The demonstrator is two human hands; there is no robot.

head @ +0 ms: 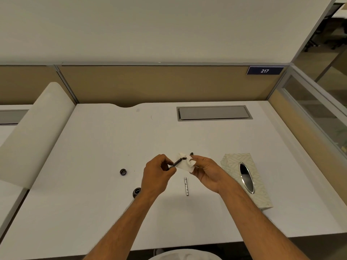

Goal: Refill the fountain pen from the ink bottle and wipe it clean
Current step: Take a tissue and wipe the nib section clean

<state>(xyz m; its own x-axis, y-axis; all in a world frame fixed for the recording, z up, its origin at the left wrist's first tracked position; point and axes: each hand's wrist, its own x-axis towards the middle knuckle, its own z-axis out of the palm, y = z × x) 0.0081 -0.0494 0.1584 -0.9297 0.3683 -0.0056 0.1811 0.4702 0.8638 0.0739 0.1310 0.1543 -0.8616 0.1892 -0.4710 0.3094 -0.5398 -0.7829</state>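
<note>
Above the middle of the white desk (93, 147), my left hand (157, 173) grips the dark front section of the fountain pen (177, 162), its nib end pointing right. My right hand (203, 169) holds a white tissue (185, 162) wrapped around that nib end. The silver pen barrel (186, 186) lies on the desk just below the hands. The small dark ink bottle (136, 192) stands open by my left wrist, partly hidden by it. Its dark cap (123, 172) lies to the left. A small dark piece (191, 153) sits behind the tissue.
A pale leaf-patterned tissue box (246, 179) with an oval opening lies to the right of my right hand. A grey cable hatch (213, 113) is set in the desk at the back. Tan partitions bound the desk behind, and a glass partition runs along the right.
</note>
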